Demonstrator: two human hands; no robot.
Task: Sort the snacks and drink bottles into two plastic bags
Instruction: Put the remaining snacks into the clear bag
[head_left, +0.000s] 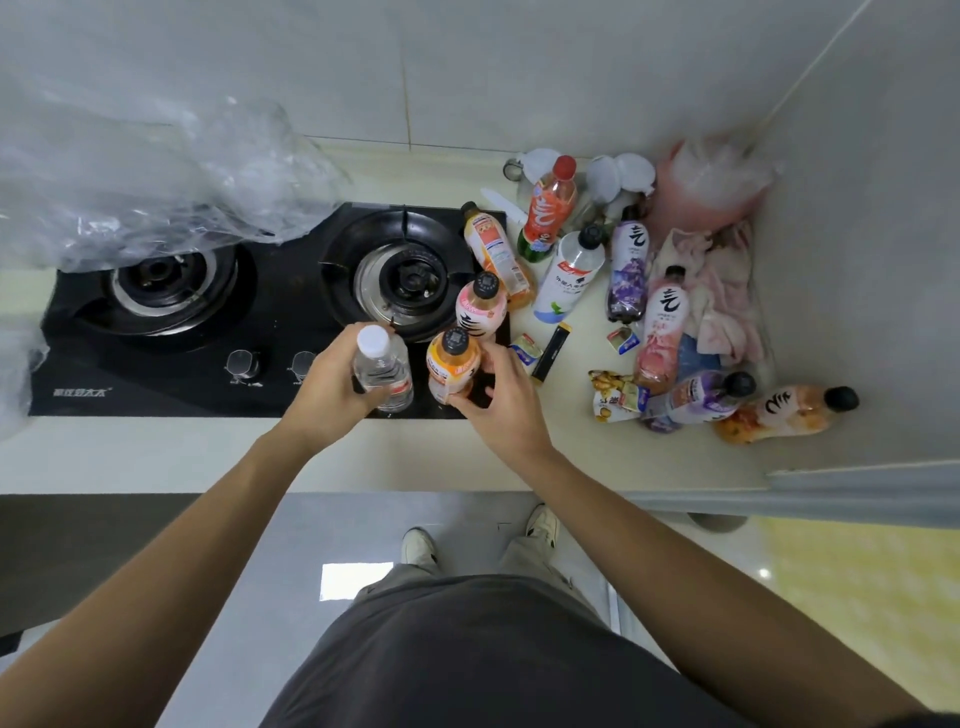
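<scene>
The left hand (332, 395) is gripping an upright clear water bottle (382, 370) over the black stove (208, 332), while the right hand (501, 400) is curling around an orange drink bottle (451, 368) (a pink one (480, 306) is standing just behind). More bottles (571, 275) and snack packets (615, 396) are lying on the counter (571, 452) to the right, and a clear plastic bag (156, 176) is sitting at the far left.

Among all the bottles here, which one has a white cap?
The clear water bottle that the left hand holds over the stove front. Every other bottle cap visible is black, except the one red cap at the back.
</scene>
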